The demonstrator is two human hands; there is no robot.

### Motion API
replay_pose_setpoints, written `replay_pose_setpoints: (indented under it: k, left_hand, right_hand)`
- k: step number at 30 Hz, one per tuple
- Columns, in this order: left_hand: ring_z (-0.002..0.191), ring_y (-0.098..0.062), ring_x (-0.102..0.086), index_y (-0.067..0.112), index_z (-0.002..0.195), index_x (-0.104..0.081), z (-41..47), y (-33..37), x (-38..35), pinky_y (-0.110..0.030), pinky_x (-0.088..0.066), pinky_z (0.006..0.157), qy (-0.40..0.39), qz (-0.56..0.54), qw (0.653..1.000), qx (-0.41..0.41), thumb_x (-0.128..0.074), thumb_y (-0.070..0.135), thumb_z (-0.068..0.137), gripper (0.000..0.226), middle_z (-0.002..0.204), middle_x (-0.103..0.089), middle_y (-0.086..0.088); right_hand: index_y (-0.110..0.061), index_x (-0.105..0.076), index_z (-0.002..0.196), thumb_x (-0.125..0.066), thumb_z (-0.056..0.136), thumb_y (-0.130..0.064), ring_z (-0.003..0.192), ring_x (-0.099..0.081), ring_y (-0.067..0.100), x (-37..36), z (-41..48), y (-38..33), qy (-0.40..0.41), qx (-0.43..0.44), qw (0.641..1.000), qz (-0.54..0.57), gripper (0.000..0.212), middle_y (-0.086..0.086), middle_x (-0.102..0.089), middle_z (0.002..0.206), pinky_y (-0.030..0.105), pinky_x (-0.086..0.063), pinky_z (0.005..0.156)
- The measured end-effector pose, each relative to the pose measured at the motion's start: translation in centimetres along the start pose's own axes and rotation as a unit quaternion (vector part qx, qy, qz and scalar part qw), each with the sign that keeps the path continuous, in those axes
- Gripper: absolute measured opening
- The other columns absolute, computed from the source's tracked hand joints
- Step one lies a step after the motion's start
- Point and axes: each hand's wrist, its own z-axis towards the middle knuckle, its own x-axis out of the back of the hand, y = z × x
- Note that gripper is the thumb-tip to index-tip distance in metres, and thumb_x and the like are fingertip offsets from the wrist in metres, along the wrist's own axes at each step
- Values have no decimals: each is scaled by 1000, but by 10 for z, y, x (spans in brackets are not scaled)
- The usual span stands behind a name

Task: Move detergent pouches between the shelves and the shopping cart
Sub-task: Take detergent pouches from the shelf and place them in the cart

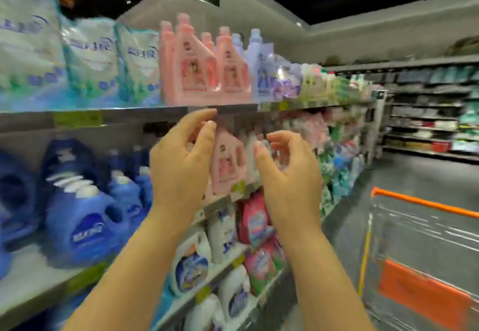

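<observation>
Both my hands are raised in front of the shelving, palms facing each other, fingers loosely curved, holding nothing. My left hand [181, 159] is just below the edge of the top shelf [145, 114]. My right hand [287, 172] is a little lower and to the right. Pale blue-white detergent pouches [93, 58] stand on the top shelf at the upper left, apart from both hands. Between my hands, on the shelf behind, pink bottles [228, 159] show. The shopping cart [425, 250] with an orange handle stands at the lower right.
Pink bottles [199, 66] and lilac bottles [261, 63] fill the top shelf to the right of the pouches. Blue jugs [80, 214] sit on the middle shelf at left. White jugs [191, 263] and pink bags [255, 221] fill the lower shelves. The aisle floor [404, 175] runs right.
</observation>
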Motion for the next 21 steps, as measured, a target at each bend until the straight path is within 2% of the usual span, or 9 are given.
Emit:
replay_pose_setpoints:
  k: [3, 7, 8, 10, 12, 15, 18, 21]
  left_hand:
    - [89, -9, -65, 36, 98, -64, -42, -5, -73, -35, -52, 85, -66, -36, 997, 33, -46, 32, 86, 22, 87, -68, 13]
    - [83, -12, -65, 35, 89, -64, -94, -30, -167, -37, -53, 83, -149, -83, 979, 111, -47, 31, 85, 19, 79, -67, 9]
    - [80, -12, -65, 34, 88, -64, -107, -38, -190, -35, -52, 82, -169, -95, 973, 127, -47, 32, 84, 18, 77, -66, 8]
    - [72, -1, -62, 30, 88, -64, -130, -52, -235, -25, -49, 75, -212, -107, 960, 145, -48, 30, 84, 17, 74, -64, 9]
    - [68, 5, -59, 29, 89, -65, -150, -66, -278, -21, -46, 72, -256, -125, 944, 169, -50, 28, 86, 15, 74, -64, 9]
    - [76, -9, -63, 25, 93, -68, -179, -85, -336, -24, -45, 73, -329, -131, 917, 185, -50, 29, 86, 19, 73, -64, 9]
    - [79, -13, -66, 31, 90, -63, -210, -98, -391, -17, -44, 73, -388, -138, 888, 203, -52, 22, 89, 14, 70, -62, 14]
    - [79, -19, -67, 34, 92, -61, -255, -106, -436, -28, -47, 76, -444, -140, 855, 228, -50, 28, 84, 15, 66, -59, 13]
  right_hand:
    - [-31, -52, 95, -58, 88, -36, 101, -52, 16, 59, -5, 54, -5, -53, 996, -65, 11, -12, -54, 96, 35, -42, 88]
    - [-27, -55, 93, -58, 88, -36, 98, -55, 19, 116, -14, 131, 16, -128, 979, -158, 11, -6, -59, 96, 45, -43, 89]
    - [-25, -58, 93, -58, 86, -37, 98, -56, 22, 127, -16, 151, 28, -143, 973, -178, 14, -3, -62, 97, 47, -43, 89]
    - [-21, -61, 96, -57, 85, -39, 99, -57, 25, 146, -18, 191, 45, -177, 958, -222, 21, 1, -64, 99, 48, -43, 89]
    - [-21, -62, 97, -59, 86, -37, 100, -57, 26, 160, -20, 229, 55, -218, 939, -260, 20, 1, -65, 99, 47, -42, 90]
    - [-23, -63, 98, -58, 85, -39, 100, -58, 25, 177, -21, 283, 67, -283, 909, -298, 21, 0, -65, 100, 46, -43, 91]
    - [-24, -63, 100, -58, 86, -41, 101, -58, 23, 198, -27, 330, 87, -344, 876, -328, 22, 0, -66, 101, 44, -42, 92]
    - [-22, -63, 101, -59, 87, -39, 101, -57, 24, 227, -50, 372, 104, -401, 839, -353, 22, 1, -65, 103, 44, -42, 91]
